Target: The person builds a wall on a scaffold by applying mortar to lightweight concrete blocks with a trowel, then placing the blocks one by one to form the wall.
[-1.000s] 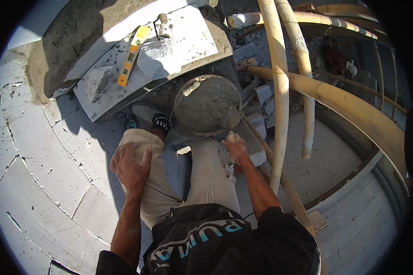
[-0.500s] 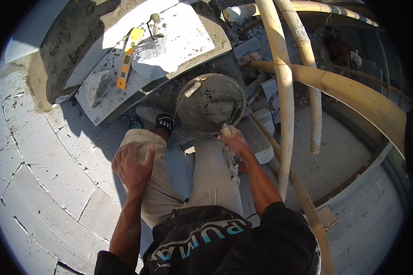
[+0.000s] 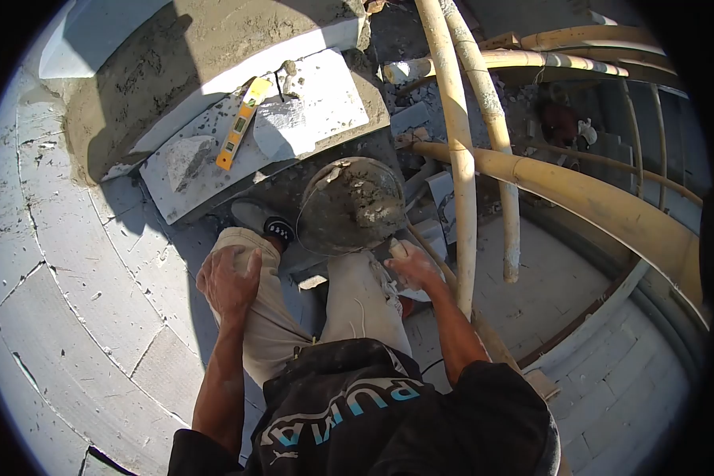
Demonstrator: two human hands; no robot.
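My left hand (image 3: 228, 282) lies over my left knee, fingers spread on the beige trouser leg (image 3: 282, 325). My right hand (image 3: 414, 268) is closed round the short, pale handle of a tool (image 3: 397, 249), beside my right knee; the tool's working end does not show. Just beyond it stands a round bucket (image 3: 317, 218) with a wire bail and lumpy grey mortar (image 3: 369, 198) inside. A yellow spirit level (image 3: 242, 123) rests on a white block slab (image 3: 325, 103) past the bucket, next to a rough block chunk (image 3: 189, 159).
Bamboo poles (image 3: 456, 143) rise close on my right, with a thick one (image 3: 595, 186) crossing sideways. A mortar-covered surface (image 3: 143, 75) curves along the far left. Pale blocks (image 3: 95, 301) form the floor at left. Another person (image 3: 559, 123) is low down at upper right.
My right hand and the tool's handle now sit slightly lower and apart from the bucket's rim. The view has shifted a little; my left hand stays on the knee.
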